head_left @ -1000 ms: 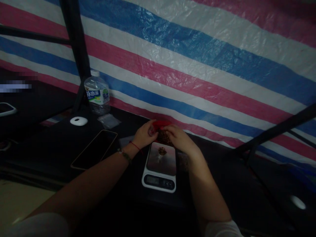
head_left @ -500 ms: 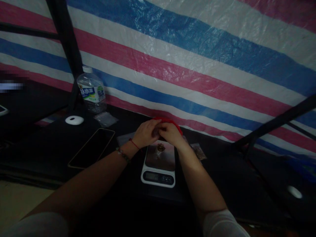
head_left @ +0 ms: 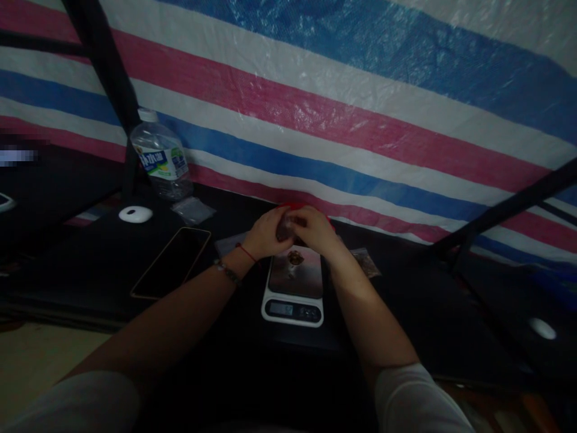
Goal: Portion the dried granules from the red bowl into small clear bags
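Observation:
My left hand and my right hand meet fingertip to fingertip just behind a small kitchen scale. Both are curled and pinch something small and dark that I cannot make out. A red container peeks out behind the fingers. On the scale's shiny plate lies a small brownish clump. A red string and a bead bracelet circle my left wrist.
A dark phone lies left of the scale on the black table. Further back stand a water bottle, a white oval device and a clear bag. Another small bag lies right of the scale. A striped tarp hangs behind.
My hands have closed in together over the red container, hiding most of it. The view has drifted downward a little; the clump stays on the scale.

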`<action>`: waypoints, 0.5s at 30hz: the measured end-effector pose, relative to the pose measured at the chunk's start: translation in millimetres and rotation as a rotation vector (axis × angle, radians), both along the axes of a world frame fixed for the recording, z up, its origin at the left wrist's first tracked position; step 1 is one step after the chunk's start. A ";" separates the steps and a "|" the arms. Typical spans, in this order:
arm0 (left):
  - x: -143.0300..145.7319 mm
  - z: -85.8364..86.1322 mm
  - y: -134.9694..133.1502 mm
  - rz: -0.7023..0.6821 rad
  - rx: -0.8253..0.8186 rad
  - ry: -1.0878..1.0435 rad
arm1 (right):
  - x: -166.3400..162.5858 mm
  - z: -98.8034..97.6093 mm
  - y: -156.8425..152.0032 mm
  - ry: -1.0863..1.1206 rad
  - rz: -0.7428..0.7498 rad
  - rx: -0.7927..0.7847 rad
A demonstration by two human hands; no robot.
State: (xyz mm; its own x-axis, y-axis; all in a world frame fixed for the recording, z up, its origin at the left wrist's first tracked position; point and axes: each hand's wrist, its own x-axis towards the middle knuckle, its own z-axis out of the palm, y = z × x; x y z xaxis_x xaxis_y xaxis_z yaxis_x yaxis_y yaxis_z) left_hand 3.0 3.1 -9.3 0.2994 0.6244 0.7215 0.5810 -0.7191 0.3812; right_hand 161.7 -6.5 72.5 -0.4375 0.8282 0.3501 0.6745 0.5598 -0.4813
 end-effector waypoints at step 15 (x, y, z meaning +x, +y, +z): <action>-4.4 0.9 0.8 0.117 -0.139 -0.074 | 24.0 -47.6 -114.2 -0.249 -0.293 -0.148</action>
State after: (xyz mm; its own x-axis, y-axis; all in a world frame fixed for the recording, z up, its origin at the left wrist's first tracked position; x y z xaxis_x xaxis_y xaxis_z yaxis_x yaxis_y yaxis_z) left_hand -1.4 3.9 -8.4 0.1678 0.7471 0.6432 0.6243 -0.5854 0.5172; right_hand 185.7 -120.7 24.9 -0.2317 0.9640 0.1307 0.9013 0.2632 -0.3440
